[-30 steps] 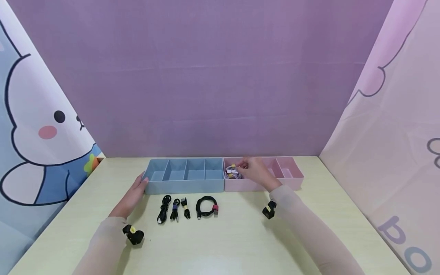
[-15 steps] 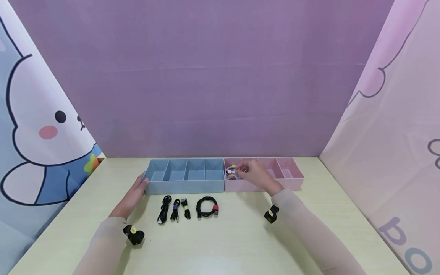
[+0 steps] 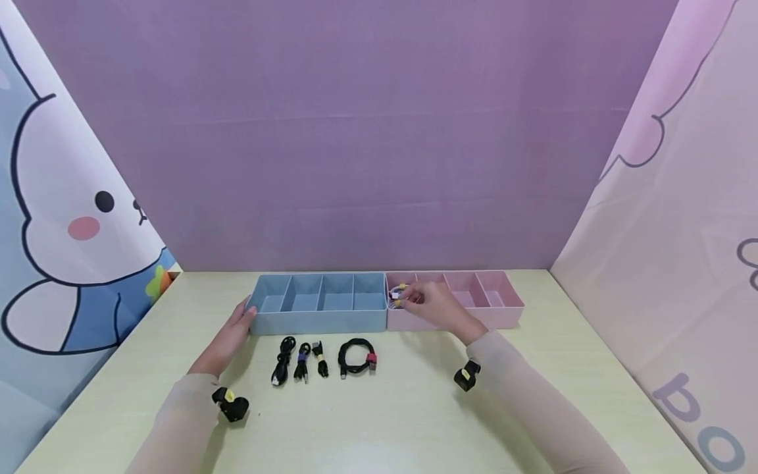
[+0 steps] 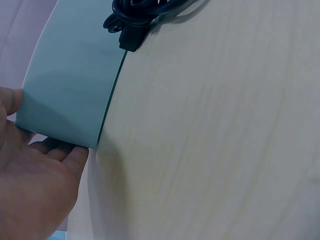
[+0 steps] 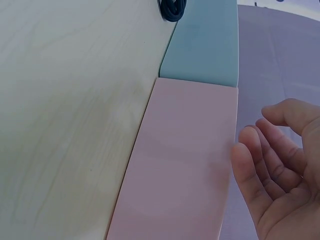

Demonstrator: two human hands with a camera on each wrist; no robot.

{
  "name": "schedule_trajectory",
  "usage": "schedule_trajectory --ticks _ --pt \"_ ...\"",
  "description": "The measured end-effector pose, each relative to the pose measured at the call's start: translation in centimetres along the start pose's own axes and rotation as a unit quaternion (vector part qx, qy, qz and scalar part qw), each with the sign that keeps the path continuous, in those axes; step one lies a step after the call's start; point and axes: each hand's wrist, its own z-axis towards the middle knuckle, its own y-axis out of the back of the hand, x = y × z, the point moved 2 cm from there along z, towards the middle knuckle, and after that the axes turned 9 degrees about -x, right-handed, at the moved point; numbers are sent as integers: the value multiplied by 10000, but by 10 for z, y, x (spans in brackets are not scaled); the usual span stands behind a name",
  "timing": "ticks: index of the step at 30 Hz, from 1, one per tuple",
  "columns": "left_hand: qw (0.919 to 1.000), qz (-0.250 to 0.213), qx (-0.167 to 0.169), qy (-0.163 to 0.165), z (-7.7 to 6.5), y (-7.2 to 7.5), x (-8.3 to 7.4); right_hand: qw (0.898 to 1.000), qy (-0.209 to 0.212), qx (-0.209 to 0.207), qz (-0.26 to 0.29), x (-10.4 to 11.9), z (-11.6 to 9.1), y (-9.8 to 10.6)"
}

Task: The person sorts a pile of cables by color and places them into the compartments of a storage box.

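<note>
My left hand [image 3: 227,336] holds the left end of a blue divided storage box [image 3: 320,322]. Its thumb is at the rim and its fingers lie against the end wall [image 4: 55,145]. A pink divided box [image 3: 408,320] stands end to end with the blue one. Over its left compartments, my right hand [image 3: 435,306] hovers with loosely bent fingers; nothing shows between thumb and fingers in the right wrist view. Below those fingertips, white cables [image 3: 395,296] with yellow ties lie in the leftmost pink compartment, partly hidden by the hand.
In front of the blue box lie a black cable bundle [image 3: 283,361], one with a blue tie [image 3: 302,355], a short one with a yellow tie [image 3: 320,359] and a coiled black cable [image 3: 341,357] with a red tie. A purple backdrop [image 3: 379,164] rises behind the boxes.
My right hand shifts slightly about over the pink box's left compartments, its fingertips now a little lower and further left. The left hand, boxes and black cables stay put.
</note>
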Motion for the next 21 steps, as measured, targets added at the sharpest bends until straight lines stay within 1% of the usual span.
schedule_trajectory --ticks 3,8,13,16,21 --pt "10000 -5 7 -39 0 0 1 9999 100 -27 9 2 -1 -2" --pt "10000 -33 37 -71 0 0 1 9995 257 24 -163 6 -5 -5" --pt "10000 -25 5 -7 0 -1 2 9996 221 165 -76 8 -7 -9" --pt "10000 -48 0 -25 0 -1 1 9995 176 242 -31 9 -8 -13" --pt "10000 -30 -10 -13 0 0 1 9988 48 483 45 13 -11 -20"
